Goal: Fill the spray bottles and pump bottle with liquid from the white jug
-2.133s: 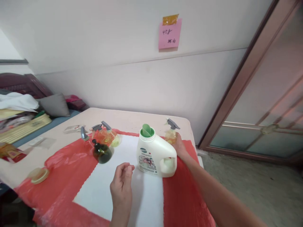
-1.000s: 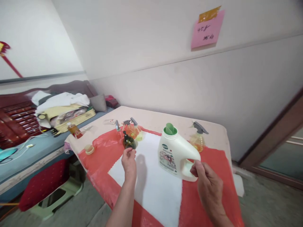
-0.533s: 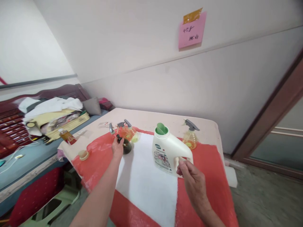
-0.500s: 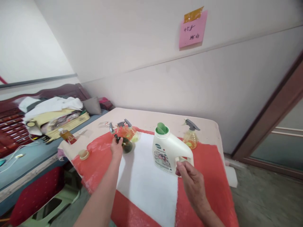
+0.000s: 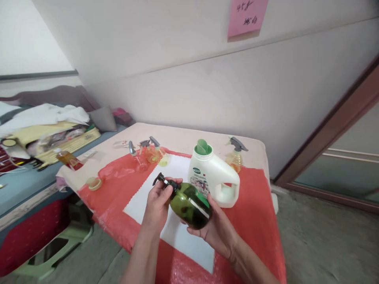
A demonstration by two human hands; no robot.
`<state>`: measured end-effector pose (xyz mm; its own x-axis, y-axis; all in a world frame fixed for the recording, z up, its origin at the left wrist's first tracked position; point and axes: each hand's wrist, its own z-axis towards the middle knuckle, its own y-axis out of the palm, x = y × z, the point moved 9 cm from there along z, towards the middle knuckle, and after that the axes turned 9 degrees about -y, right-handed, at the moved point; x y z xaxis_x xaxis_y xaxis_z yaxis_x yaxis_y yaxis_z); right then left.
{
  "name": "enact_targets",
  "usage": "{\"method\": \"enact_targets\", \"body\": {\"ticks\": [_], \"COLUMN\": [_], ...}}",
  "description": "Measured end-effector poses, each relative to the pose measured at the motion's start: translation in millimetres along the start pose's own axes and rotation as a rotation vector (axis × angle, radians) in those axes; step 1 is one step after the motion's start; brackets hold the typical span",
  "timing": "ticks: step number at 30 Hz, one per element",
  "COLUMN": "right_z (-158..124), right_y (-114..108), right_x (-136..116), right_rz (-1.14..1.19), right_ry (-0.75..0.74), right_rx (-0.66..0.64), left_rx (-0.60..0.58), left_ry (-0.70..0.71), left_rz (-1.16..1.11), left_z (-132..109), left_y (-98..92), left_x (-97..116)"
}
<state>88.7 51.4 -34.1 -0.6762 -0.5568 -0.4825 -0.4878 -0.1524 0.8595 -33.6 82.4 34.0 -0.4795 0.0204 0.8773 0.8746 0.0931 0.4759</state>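
Grn btl (image 5: 189, 205) tilted, contents unclear; grn spout (image 5: 202, 147) in wht jug (image 5: 215, 171)

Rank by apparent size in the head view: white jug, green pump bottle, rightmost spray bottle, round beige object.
1. White jug
2. Green pump bottle, perhaps enlarged by nearness
3. Rightmost spray bottle
4. Round beige object

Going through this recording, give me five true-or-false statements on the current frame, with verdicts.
1. The left hand and right hand both hold the green pump bottle. True.
2. The bottle is held upright. False: it is tilted well over, its pump end by the left hand.
3. The white jug stands upright. True.
4. The right hand grips the jug's handle. False: it supports the bottle near its base.
5. A pink note is on the wall. True.
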Motion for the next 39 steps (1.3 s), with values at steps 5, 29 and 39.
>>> {"method": "enact_targets", "body": {"ticks": [5, 29, 39], "right_z": [2.4, -6.7, -15.0], "right_y": [-9.6, -8.1, 6.5], "right_x": [9.6, 3.3, -30.6], "right_rz": [-0.041, -0.091, -0.827], "right_ry": [0.017, -0.134, -0.625], "right_rx": [0.07, 0.186, 0.107], "left_rx": [0.054, -0.182, 0.061], "left_ry": [0.009, -0.135, -0.076], "left_rz": [-0.021, -0.083, -0.136], "left_z": [0.2, -4.0, 2.7], "left_y": [-4.0, 3.9, -8.2], "left_x": [-1.3, -1.2, -1.9]}}
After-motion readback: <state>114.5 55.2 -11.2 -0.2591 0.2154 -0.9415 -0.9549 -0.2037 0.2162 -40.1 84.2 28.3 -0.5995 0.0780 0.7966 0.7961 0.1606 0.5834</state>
